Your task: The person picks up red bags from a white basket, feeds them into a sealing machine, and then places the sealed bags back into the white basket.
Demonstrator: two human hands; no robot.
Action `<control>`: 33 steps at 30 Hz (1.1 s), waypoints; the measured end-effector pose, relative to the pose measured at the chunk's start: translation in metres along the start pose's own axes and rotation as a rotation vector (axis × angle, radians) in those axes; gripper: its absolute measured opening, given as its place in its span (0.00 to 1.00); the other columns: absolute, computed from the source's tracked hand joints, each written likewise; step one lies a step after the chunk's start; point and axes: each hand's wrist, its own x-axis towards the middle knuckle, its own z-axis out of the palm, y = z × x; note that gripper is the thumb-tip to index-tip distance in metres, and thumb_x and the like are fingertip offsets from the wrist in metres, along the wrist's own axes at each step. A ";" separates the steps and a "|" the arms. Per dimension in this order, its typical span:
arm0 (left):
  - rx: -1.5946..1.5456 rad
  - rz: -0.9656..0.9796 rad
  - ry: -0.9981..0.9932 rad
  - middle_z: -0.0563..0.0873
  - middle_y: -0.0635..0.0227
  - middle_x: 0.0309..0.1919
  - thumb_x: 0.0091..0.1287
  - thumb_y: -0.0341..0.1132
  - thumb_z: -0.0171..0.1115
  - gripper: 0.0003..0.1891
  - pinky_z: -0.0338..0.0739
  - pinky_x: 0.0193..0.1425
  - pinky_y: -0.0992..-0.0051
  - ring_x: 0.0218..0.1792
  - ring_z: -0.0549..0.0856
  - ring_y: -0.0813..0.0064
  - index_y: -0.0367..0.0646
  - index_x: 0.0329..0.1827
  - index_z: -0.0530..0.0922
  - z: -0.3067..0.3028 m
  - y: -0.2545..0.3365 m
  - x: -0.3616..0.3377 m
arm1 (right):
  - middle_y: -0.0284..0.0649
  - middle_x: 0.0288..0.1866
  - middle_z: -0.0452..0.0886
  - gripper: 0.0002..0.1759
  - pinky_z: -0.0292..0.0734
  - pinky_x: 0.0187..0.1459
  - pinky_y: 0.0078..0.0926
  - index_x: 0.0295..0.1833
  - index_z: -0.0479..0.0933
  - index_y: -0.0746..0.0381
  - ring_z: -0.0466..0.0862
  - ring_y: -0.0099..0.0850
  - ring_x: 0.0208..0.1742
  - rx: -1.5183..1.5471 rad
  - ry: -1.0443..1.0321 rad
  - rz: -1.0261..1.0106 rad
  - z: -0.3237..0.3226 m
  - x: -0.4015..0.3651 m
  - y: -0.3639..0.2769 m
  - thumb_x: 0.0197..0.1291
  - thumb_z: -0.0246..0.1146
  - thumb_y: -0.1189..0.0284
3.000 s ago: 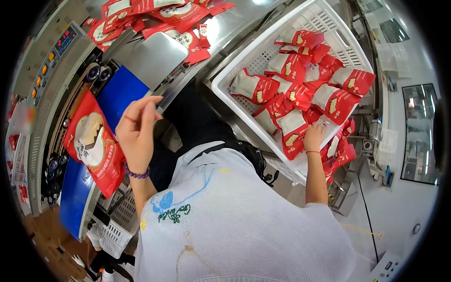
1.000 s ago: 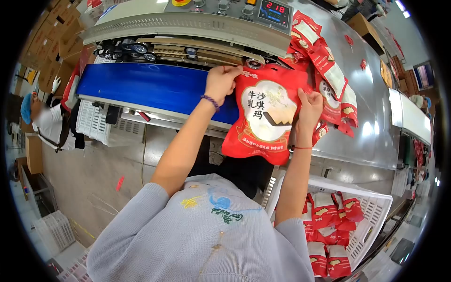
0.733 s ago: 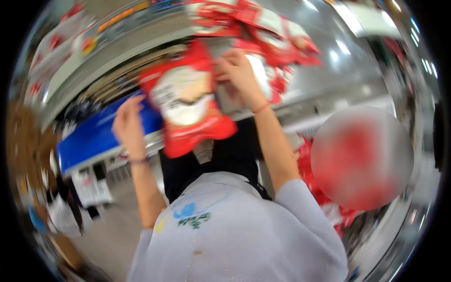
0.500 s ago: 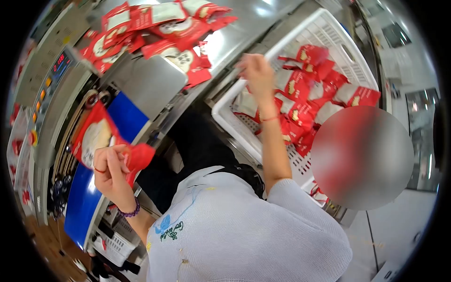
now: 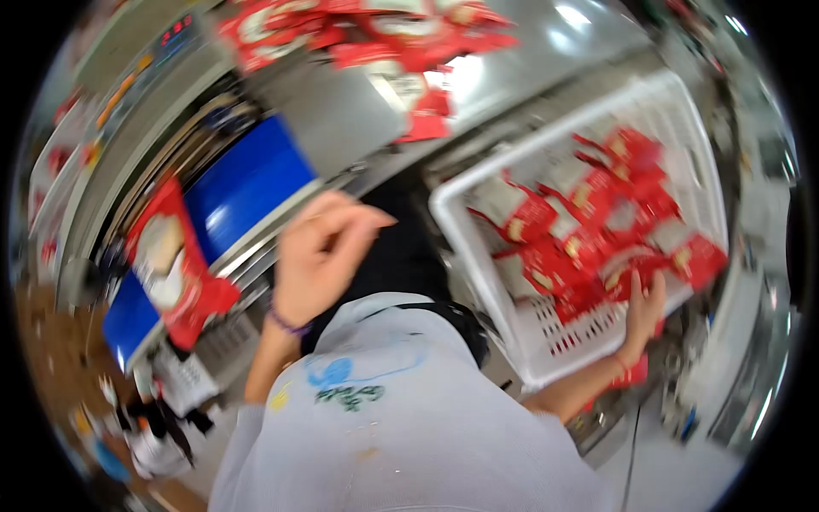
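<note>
Head view: left hand (image 5: 320, 256) empty, fingers loosely curled, centre frame. Right hand (image 5: 644, 305) at 4 o'clock on red pouches (image 5: 589, 230) in white basket (image 5: 465, 256); grip too blurred to tell. Large pouch (image 5: 175, 264) at 9 o'clock overhanging blue belt (image 5: 243, 183): likely slip, unsupported.

The left hand (image 5: 322, 256) is held raised with fingers loosely curled and nothing gripped, while the right arm is stretched sideways, the right hand (image 5: 644, 309) laid flat.
</note>
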 end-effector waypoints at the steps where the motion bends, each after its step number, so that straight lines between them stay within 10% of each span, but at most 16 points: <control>1: -0.021 0.110 -0.019 0.77 0.71 0.32 0.64 0.28 0.64 0.07 0.69 0.31 0.83 0.30 0.76 0.83 0.43 0.44 0.85 0.001 0.007 -0.001 | 0.38 0.38 0.76 0.13 0.70 0.45 0.19 0.50 0.74 0.69 0.74 0.25 0.41 0.003 -0.194 -0.051 -0.004 0.006 -0.028 0.62 0.64 0.77; 5: -0.014 0.338 -0.204 0.69 0.58 0.63 0.54 0.35 0.73 0.34 0.66 0.68 0.67 0.64 0.71 0.63 0.44 0.66 0.71 -0.006 0.017 -0.007 | 0.37 0.30 0.77 0.09 0.69 0.38 0.18 0.32 0.74 0.67 0.75 0.26 0.31 0.744 -0.676 -0.224 -0.008 -0.003 -0.186 0.43 0.64 0.79; 7: -0.191 0.378 -0.230 0.67 0.56 0.67 0.53 0.39 0.75 0.37 0.61 0.72 0.65 0.67 0.69 0.59 0.43 0.67 0.70 0.000 0.024 -0.009 | 0.38 0.23 0.76 0.10 0.68 0.29 0.22 0.19 0.68 0.64 0.76 0.30 0.25 0.902 -1.056 -0.472 0.007 0.007 -0.219 0.33 0.65 0.76; 9: -0.345 0.352 -0.346 0.69 0.57 0.66 0.53 0.39 0.75 0.37 0.64 0.70 0.66 0.65 0.71 0.61 0.43 0.67 0.70 0.001 0.022 -0.020 | 0.40 0.19 0.72 0.15 0.63 0.22 0.27 0.16 0.61 0.61 0.72 0.35 0.20 1.231 -1.513 -0.772 0.049 0.011 -0.263 0.31 0.63 0.79; 11: -0.319 0.227 -0.468 0.86 0.62 0.41 0.62 0.33 0.67 0.11 0.77 0.52 0.72 0.47 0.84 0.68 0.38 0.45 0.84 -0.013 0.015 -0.036 | 0.40 0.19 0.72 0.15 0.62 0.22 0.25 0.16 0.60 0.61 0.71 0.34 0.19 1.311 -1.577 -0.726 0.060 -0.004 -0.310 0.32 0.64 0.79; 13: -0.482 0.067 -0.271 0.87 0.63 0.34 0.66 0.31 0.63 0.07 0.78 0.47 0.73 0.42 0.85 0.70 0.36 0.36 0.85 -0.028 0.016 -0.043 | 0.40 0.19 0.73 0.17 0.61 0.22 0.24 0.17 0.60 0.60 0.70 0.31 0.20 1.350 -1.474 -0.635 0.076 0.000 -0.331 0.32 0.65 0.79; 17: -0.426 0.278 -0.116 0.84 0.61 0.49 0.55 0.42 0.76 0.25 0.76 0.55 0.75 0.46 0.84 0.74 0.32 0.49 0.81 -0.048 0.002 -0.069 | 0.30 0.21 0.67 0.22 0.61 0.30 0.23 0.19 0.57 0.57 0.67 0.24 0.26 1.418 -1.502 -0.077 0.099 -0.007 -0.357 0.28 0.65 0.88; 19: -0.416 0.082 -0.108 0.86 0.63 0.44 0.58 0.37 0.74 0.20 0.77 0.50 0.78 0.43 0.83 0.79 0.32 0.48 0.82 -0.045 0.012 -0.067 | 0.32 0.26 0.69 0.18 0.62 0.32 0.22 0.22 0.60 0.58 0.68 0.25 0.30 1.442 -1.606 -0.144 0.109 0.002 -0.364 0.36 0.66 0.82; 21: -0.371 -0.134 0.072 0.87 0.68 0.37 0.61 0.32 0.71 0.15 0.78 0.45 0.81 0.37 0.83 0.83 0.32 0.48 0.82 -0.041 0.018 -0.057 | 0.36 0.30 0.69 0.22 0.66 0.33 0.24 0.27 0.61 0.58 0.69 0.25 0.32 1.661 -1.363 -0.051 0.107 -0.001 -0.374 0.51 0.69 0.61; 23: -0.638 -0.161 0.305 0.88 0.70 0.35 0.66 0.33 0.67 0.11 0.80 0.41 0.83 0.35 0.83 0.87 0.34 0.46 0.83 -0.033 0.003 -0.071 | 0.44 0.47 0.75 0.44 0.72 0.61 0.36 0.49 0.66 0.65 0.78 0.34 0.52 1.652 -1.369 -0.146 0.113 -0.004 -0.349 0.50 0.63 0.33; 27: -0.803 -0.210 0.488 0.88 0.69 0.39 0.67 0.32 0.66 0.13 0.82 0.44 0.81 0.38 0.84 0.85 0.35 0.50 0.81 -0.028 -0.006 -0.047 | 0.41 0.61 0.74 0.31 0.69 0.65 0.32 0.66 0.64 0.66 0.75 0.30 0.60 1.283 -1.000 -0.137 0.149 -0.015 -0.306 0.63 0.63 0.62; 30: -0.968 -0.046 0.200 0.84 0.70 0.48 0.71 0.32 0.61 0.16 0.77 0.54 0.80 0.48 0.81 0.85 0.35 0.58 0.76 -0.030 -0.026 -0.034 | 0.38 0.61 0.75 0.22 0.71 0.61 0.27 0.65 0.66 0.66 0.76 0.25 0.58 1.290 -0.856 0.021 0.167 -0.017 -0.321 0.68 0.59 0.76; 33: -0.627 -0.098 0.327 0.85 0.68 0.44 0.69 0.36 0.63 0.13 0.76 0.48 0.80 0.42 0.81 0.84 0.33 0.45 0.82 -0.032 -0.046 -0.011 | 0.34 0.38 0.84 0.11 0.73 0.46 0.19 0.47 0.81 0.70 0.79 0.20 0.39 1.036 -0.629 -0.056 0.174 -0.001 -0.331 0.63 0.66 0.74</control>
